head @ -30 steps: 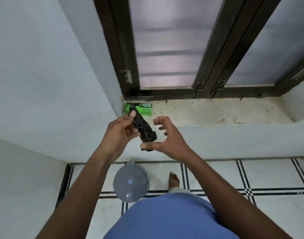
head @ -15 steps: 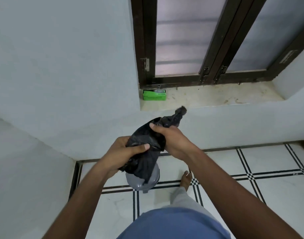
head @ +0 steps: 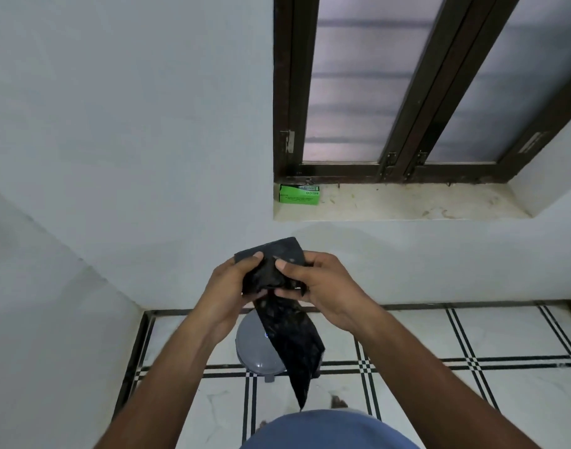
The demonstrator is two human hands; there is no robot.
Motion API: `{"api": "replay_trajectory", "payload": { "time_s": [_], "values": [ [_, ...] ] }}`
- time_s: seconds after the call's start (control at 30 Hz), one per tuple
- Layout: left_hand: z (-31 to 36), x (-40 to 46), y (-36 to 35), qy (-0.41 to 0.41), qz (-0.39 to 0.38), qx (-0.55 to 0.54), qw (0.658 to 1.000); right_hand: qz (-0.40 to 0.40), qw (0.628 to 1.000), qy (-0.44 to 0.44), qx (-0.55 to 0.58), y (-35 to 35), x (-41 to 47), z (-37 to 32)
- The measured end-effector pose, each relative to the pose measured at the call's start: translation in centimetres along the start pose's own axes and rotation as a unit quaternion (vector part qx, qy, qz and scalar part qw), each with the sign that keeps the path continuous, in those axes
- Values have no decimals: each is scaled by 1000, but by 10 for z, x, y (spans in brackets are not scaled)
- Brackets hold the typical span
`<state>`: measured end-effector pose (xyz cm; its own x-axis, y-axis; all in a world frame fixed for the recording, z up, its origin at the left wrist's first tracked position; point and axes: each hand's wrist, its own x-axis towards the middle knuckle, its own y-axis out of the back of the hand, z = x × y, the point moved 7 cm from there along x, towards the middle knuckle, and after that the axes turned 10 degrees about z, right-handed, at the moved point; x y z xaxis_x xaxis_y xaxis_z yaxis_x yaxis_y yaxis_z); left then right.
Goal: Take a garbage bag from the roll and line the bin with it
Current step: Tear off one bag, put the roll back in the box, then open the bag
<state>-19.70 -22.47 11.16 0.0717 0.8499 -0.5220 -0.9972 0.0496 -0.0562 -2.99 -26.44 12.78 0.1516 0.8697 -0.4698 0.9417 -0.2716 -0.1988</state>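
Note:
A black garbage bag point(head: 285, 332) hangs folded in a long strip from both my hands, held in front of the white wall below the window sill. My left hand point(head: 227, 288) pinches its upper left part. My right hand point(head: 323, 286) grips its upper right part, thumb on top. The strip's lower end dangles over the grey lidded bin point(head: 253, 345), which stands on the tiled floor near the wall, lid closed, partly hidden by the bag. A green box point(head: 298, 194) of bags sits at the left end of the sill.
The stone window sill point(head: 407, 205) runs right from the green box under a dark-framed window point(head: 404, 92). A white wall corner juts out at left. The floor is white tile with black lines; my foot point(head: 339, 401) shows beside the bin.
The bag has unfolded from a bunched wad into a longer strip hanging down over the bin. Both hands have shifted up to its top end, and the view has tilted slightly.

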Motion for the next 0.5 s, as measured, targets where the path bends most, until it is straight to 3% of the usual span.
{"api": "replay_trajectory", "payload": {
  "time_s": [0.07,0.13,0.17,0.2,0.3,0.4,0.5],
  "values": [
    [5,-7,3,-16,66,123,990,39,999,31,-1,5,1,-11],
    [20,-21,9,-109,184,185,959,75,995,59,-18,12,2,-19],
    [29,-28,3,-173,181,170,953,84,994,73,-20,15,2,-23],
    [36,-34,-8,-220,130,158,954,90,992,82,-20,15,1,-28],
    [43,-38,-40,-232,-38,175,956,89,992,86,-33,16,-1,-40],
    [46,-22,-33,-186,-17,86,979,73,988,70,-115,24,0,-47],
    [43,-10,-17,-123,35,6,992,8,978,59,-199,33,-3,-51]
  ]
}}
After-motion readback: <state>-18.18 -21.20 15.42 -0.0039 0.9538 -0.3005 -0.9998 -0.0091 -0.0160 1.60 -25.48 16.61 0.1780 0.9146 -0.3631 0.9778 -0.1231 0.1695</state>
